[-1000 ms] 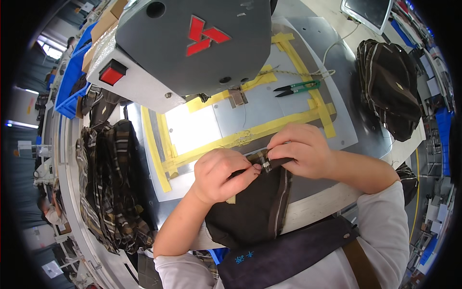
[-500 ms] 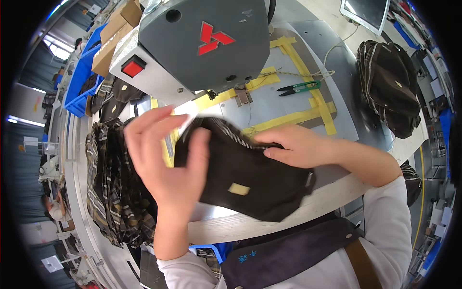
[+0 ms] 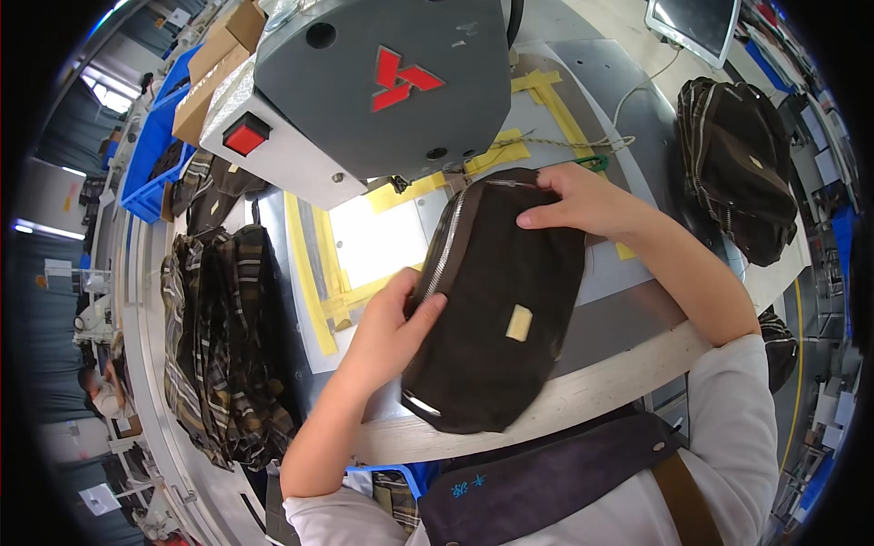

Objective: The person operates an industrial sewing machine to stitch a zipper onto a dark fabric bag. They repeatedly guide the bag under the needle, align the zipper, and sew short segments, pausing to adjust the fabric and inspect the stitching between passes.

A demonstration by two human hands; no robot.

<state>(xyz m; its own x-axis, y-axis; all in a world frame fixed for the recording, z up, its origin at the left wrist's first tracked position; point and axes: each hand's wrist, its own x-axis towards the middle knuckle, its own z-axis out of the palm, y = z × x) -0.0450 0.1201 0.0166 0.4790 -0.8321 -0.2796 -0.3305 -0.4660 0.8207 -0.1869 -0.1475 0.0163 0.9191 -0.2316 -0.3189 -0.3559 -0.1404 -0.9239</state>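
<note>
Over at the desk's [image 3: 628, 364] far right corner there's a pale-framed monitor [image 3: 695, 25], its thin cable [image 3: 645, 88] trailing down across the surface. Past the far left corner I see blue bins [image 3: 141, 187] beside a cardboard box [image 3: 214, 86]. Farther left, another person [image 3: 106, 398] is near grey-blue curtains [image 3: 66, 273]; off the right edge, a yellow line [image 3: 798, 364] crosses the floor.

Pouch [image 3: 492, 273]: matt, creased dark cloth is seen.
Zipper [image 3: 442, 253]: glossy, ridged metal is shown.
Machine head [image 3: 328, 91]: a smooth, low-sheen grey coating is seen.
Work plate [image 3: 378, 232]: light is mirrored by a smooth, glossy, metal-like surface.
Tape [image 3: 308, 273]: matt, wrinkled, paper-like yellow is shown.
Table edge [image 3: 619, 369]: pale, matt, wood-like board is seen.
</note>
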